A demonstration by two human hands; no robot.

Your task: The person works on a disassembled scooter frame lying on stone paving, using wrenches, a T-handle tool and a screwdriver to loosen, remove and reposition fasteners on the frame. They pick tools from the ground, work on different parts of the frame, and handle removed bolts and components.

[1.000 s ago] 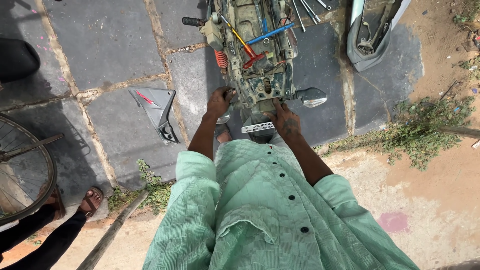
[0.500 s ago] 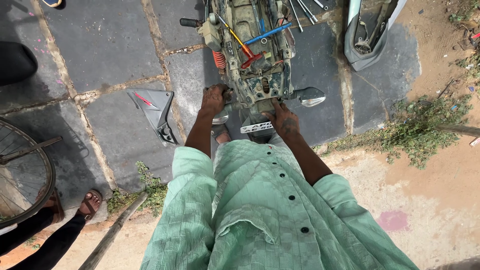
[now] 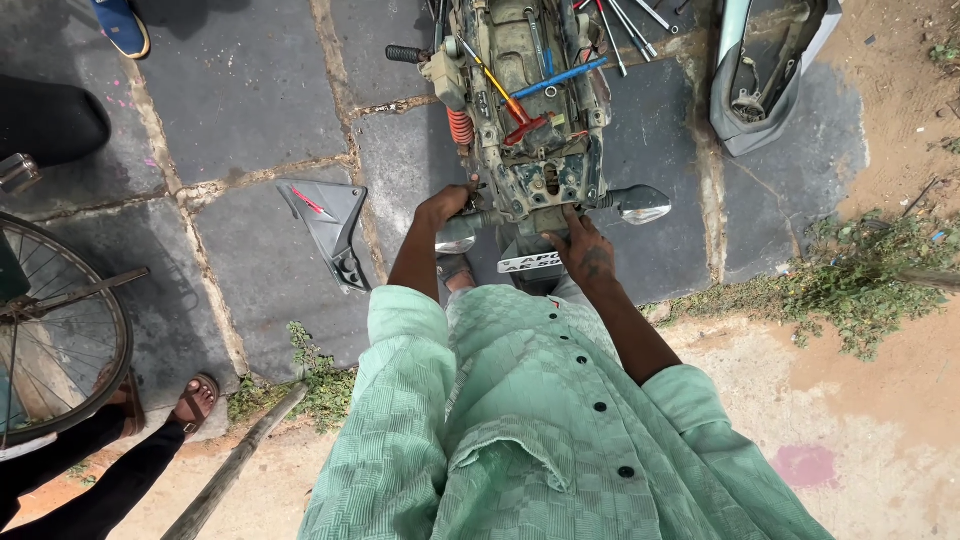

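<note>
The stripped scooter frame [image 3: 530, 130] stands on the dark stone floor [image 3: 230, 100], right in front of the person in the green shirt. Its back end, dirty and bare, points at the person's legs. The left hand [image 3: 445, 207] is curled around a grey part on the frame's left side, fingers wrapped on it. The right hand [image 3: 583, 250] lies on the frame's lower back edge, just above a white plate [image 3: 527, 264], with fingers spread flat and pressing, not gripping.

To do this well, I think both hands should hold firm and pull evenly, so the frame does not tip sideways. A red-handled tool [image 3: 505, 98] and a blue one [image 3: 560, 78] rest loose on top of the frame. They could slide off if it gets jerked, so slow is best.

A silver mirror [image 3: 640, 203] sticks out on the right. A grey side panel [image 3: 330, 225] lies on the floor to the left, and a big grey body cover [image 3: 765, 75] lies to the upper right. A bicycle wheel [image 3: 50, 330] is far left, near someone else's sandalled foot [image 3: 195, 398].

The front of the frame is cut off at the top. The shirt hides the person's legs and the ground beneath. I cannot tell just what the left hand holds.
</note>
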